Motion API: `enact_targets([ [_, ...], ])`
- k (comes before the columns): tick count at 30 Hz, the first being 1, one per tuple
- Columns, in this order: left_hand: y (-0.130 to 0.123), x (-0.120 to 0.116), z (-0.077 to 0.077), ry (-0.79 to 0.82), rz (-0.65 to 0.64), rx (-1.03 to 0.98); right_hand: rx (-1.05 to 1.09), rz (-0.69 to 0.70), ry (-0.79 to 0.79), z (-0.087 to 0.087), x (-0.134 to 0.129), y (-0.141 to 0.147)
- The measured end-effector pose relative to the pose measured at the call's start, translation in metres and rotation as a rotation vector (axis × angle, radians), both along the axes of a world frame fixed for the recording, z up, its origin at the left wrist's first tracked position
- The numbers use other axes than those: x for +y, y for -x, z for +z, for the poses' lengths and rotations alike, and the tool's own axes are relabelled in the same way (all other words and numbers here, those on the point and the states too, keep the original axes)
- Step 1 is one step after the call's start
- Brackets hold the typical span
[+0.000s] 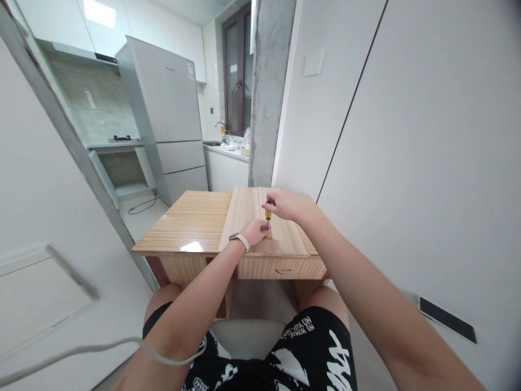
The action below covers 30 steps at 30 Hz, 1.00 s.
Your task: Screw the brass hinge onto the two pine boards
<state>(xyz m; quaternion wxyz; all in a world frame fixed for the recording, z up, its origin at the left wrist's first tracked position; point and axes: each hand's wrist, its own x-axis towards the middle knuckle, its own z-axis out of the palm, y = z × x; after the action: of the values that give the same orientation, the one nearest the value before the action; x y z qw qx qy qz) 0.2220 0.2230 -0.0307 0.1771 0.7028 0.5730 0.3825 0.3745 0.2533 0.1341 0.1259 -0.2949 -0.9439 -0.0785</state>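
Observation:
My right hand (280, 203) is closed around the top of a screwdriver (268, 214) with a yellow and black handle. The screwdriver stands upright, its shaft pointing down at the boards. Low by its tip, the fingers of my left hand (255, 232) are pinched together; what they hold is too small to make out. A small yellow piece (269, 235) lies under the tip, beside those fingers. Both hands are over two pale wooden boards (240, 217), (287, 239) set side by side with a narrow seam between them.
The boards rest across a striped wooden desk (195, 214) with a drawer handle (283, 271) at its front. A white wall (407, 136) rises close on the right. A grey cable (101, 347) crosses near my left forearm. Behind stand a fridge (171, 103) and a sink counter (228, 168).

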Motion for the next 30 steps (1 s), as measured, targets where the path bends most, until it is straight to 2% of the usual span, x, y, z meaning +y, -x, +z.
enact_targets([
  [5, -0.003, -0.001, 0.004, -0.05, 0.061, 0.013, -0.003, -0.198, -0.067, -0.009, 0.0, 0.004],
  [8, -0.004, -0.001, 0.005, -0.062, 0.071, 0.046, 0.005, -0.251, -0.072, -0.012, -0.001, 0.004],
  [10, -0.003, 0.0, 0.005, -0.055, 0.06, 0.05, 0.037, -0.221, -0.05, -0.011, -0.001, 0.002],
  [14, -0.002, 0.001, 0.002, -0.034, 0.051, 0.041, 0.097, 0.015, 0.08, -0.005, -0.002, -0.003],
  [16, -0.002, 0.001, 0.002, -0.019, 0.041, 0.016, 0.07, 0.073, 0.137, -0.002, -0.003, -0.003],
  [19, -0.003, -0.001, 0.004, 0.001, 0.032, -0.009, 0.028, 0.049, 0.123, 0.0, -0.004, -0.001],
  [25, -0.005, -0.009, 0.012, -0.009, 0.052, -0.056, -0.022, -0.056, -0.029, -0.005, -0.001, 0.003],
  [30, -0.013, -0.013, 0.025, -0.138, 0.18, -0.152, -0.022, -0.206, -0.085, -0.011, 0.001, 0.002],
])
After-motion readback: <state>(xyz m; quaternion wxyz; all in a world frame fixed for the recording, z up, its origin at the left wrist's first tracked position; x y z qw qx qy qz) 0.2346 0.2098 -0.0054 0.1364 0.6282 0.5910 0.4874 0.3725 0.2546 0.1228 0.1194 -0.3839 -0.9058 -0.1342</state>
